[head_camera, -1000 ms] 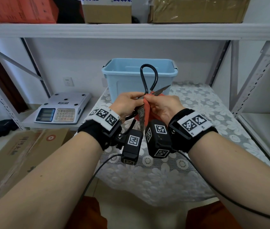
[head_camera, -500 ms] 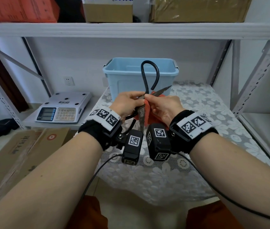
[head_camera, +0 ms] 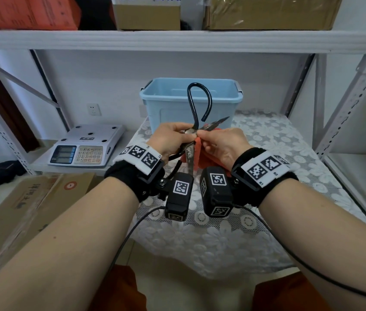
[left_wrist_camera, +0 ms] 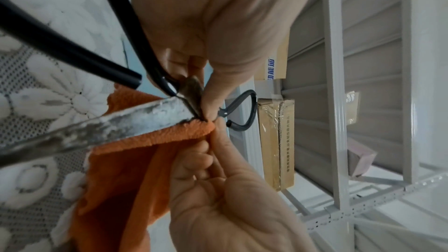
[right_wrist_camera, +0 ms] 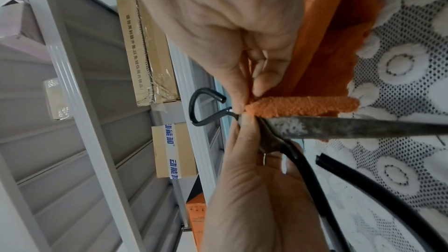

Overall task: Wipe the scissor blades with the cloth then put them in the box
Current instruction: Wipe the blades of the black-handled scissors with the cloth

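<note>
While the blue box (head_camera: 191, 102) is waiting behind on the table (head_camera: 278, 153), the left hand (head_camera: 169, 140) is gripping the open scissors (head_camera: 196, 131) at the pivot, above the table. The right hand (head_camera: 222, 147) is pinching the orange cloth (left_wrist_camera: 145, 141) against one spotted blade, so wiping seems unfinished; next the cloth probably must slide toward the tip.

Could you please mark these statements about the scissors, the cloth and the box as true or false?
1. The left hand holds the scissors near the pivot. True.
2. The cloth is blue. False: it is orange.
3. The scissors already lie in the box. False: they are held in front of it, above the lace tablecloth.
4. The right hand pinches the cloth against a blade. True.
5. The blades are pressed together. False: they are spread apart.
</note>
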